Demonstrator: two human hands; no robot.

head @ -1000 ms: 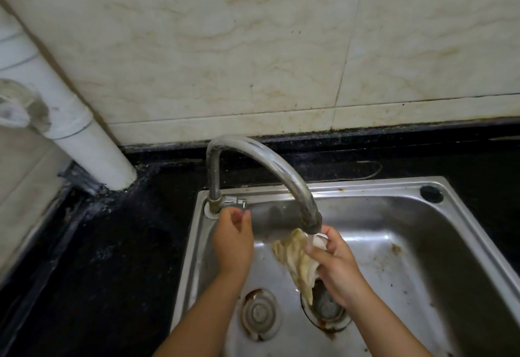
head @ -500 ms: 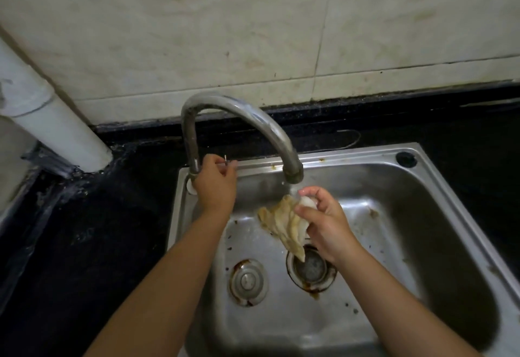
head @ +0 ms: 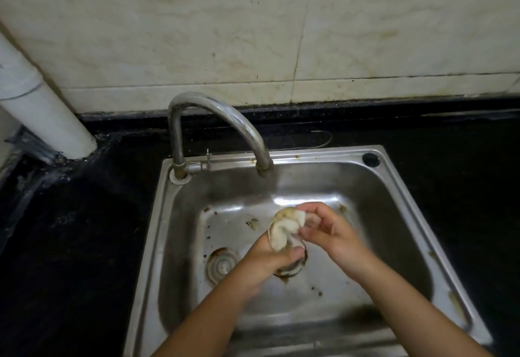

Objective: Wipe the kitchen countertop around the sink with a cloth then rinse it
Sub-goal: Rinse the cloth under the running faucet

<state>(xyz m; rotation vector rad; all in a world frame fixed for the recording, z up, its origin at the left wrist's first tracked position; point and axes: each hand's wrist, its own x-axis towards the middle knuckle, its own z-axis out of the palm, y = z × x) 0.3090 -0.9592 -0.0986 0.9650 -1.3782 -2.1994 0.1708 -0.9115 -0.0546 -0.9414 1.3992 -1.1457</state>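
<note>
A bunched, yellowish-white cloth (head: pixel 284 228) is held over the middle of the steel sink (head: pixel 394 185), above the drain. My left hand (head: pixel 270 258) grips its lower part from below. My right hand (head: pixel 326 228) pinches its upper end with curled fingers. Both hands are slightly blurred. The curved chrome tap (head: pixel 225 120) arches over the back of the basin, its spout (head: pixel 264 169) above and behind the cloth. No water stream is visible. The black countertop (head: pixel 70 244) surrounds the sink.
A round plug fitting (head: pixel 222 263) sits left of the drain (head: pixel 292 270), which my hands partly hide. A white pipe (head: pixel 36 103) runs down into the back left corner. Marbled wall tiles rise behind the counter. Brown specks dot the basin floor.
My left hand has left the tap handle and come down to grip the cloth. Both hands and the cloth have dropped lower, away from the spout.
</note>
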